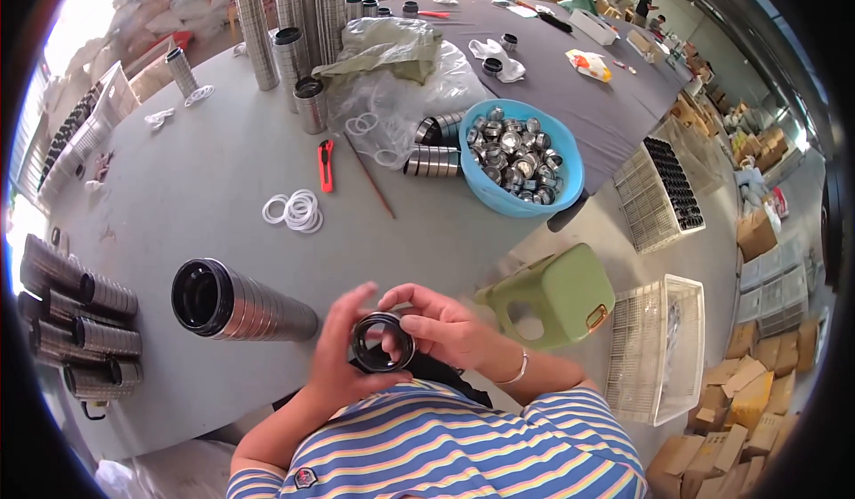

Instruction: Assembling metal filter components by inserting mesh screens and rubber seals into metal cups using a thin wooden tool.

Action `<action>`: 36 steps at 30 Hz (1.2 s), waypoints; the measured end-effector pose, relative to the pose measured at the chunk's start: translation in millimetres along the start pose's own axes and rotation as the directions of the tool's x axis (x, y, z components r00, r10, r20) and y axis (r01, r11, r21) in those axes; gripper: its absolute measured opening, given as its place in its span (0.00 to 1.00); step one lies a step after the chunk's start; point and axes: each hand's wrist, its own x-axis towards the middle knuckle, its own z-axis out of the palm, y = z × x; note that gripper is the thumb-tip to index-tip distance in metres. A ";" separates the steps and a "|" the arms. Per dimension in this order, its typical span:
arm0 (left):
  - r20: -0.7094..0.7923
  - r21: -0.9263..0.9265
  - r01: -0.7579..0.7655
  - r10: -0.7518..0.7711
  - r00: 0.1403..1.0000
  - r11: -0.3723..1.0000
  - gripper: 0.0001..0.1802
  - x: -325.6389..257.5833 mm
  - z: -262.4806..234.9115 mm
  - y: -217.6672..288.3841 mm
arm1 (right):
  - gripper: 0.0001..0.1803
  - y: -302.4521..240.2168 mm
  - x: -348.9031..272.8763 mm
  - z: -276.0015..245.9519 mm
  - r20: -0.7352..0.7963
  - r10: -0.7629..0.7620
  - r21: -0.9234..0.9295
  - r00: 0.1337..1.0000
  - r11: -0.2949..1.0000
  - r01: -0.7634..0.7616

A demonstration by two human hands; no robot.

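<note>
Now, head view: black-rimmed round cap [383,342] sits between both my hands above my lap | left hand [337,357] cups its left rim | right hand [443,324] pinches its right edge | opening faces up toward me.

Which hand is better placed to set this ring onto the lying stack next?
Probably the left hand: it cups the black ring from the side nearest the lying stack. The right hand pinches the ring's far side, farther from the stack.
</note>
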 end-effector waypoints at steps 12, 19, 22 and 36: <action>-0.610 0.333 -0.373 0.500 0.615 0.866 0.38 -46.5 -68.0 95.6 | 0.27 -170.4 39.2 -239.2 -0.031 -0.752 -0.812 0.658 -0.365 -0.455; -0.587 0.432 -0.055 0.327 0.740 0.900 0.39 13.7 -139.9 94.6 | 0.38 -193.3 52.5 -266.4 -0.410 -0.499 -0.540 0.764 -0.542 -0.644; -0.535 0.203 -0.177 0.261 0.804 0.963 0.40 15.3 -134.7 85.1 | 0.32 -190.4 45.2 -282.4 -0.422 -0.413 -0.586 0.807 -0.556 -0.590; -0.412 0.169 -0.319 0.361 0.837 0.933 0.55 15.4 -111.6 58.0 | 0.24 -197.6 51.7 -294.0 -0.408 -0.368 -0.771 0.836 -0.352 -0.531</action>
